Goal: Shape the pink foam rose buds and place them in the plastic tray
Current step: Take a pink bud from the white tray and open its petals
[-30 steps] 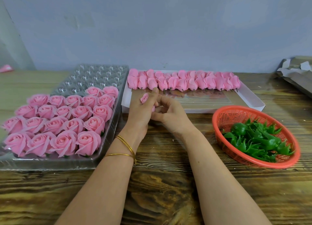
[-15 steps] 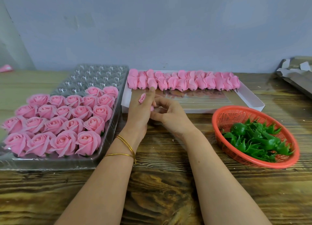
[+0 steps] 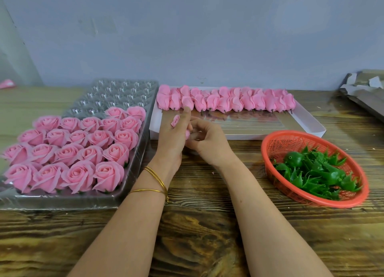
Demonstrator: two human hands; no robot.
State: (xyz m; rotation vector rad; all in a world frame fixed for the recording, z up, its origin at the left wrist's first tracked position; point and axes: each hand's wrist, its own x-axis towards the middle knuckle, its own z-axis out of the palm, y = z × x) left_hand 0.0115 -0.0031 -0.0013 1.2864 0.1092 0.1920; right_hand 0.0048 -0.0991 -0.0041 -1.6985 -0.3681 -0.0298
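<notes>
Nearest, table: dark wood, with two bare forearms reaching in across it. Bangles: two, gold, on the left wrist.

Left hand: back to the camera, index finger raised, other fingers folded round the bud. Right hand: just beside it, fingers curled in, pinching the bud's lower end. Bud: one, pink, held between both hands above the table, in front of the box.

Basket: one, orange, to the right, holding a heap of green calyxes.

Tray: one, clear plastic, to the left. Roses: twenty-one in view, filling the near cups; far cups bare.

Box: one, white, shallow, beyond the hands. Raw buds: lined along its far edge, overlapping, perhaps two dozen.

Wall: grey.
</notes>
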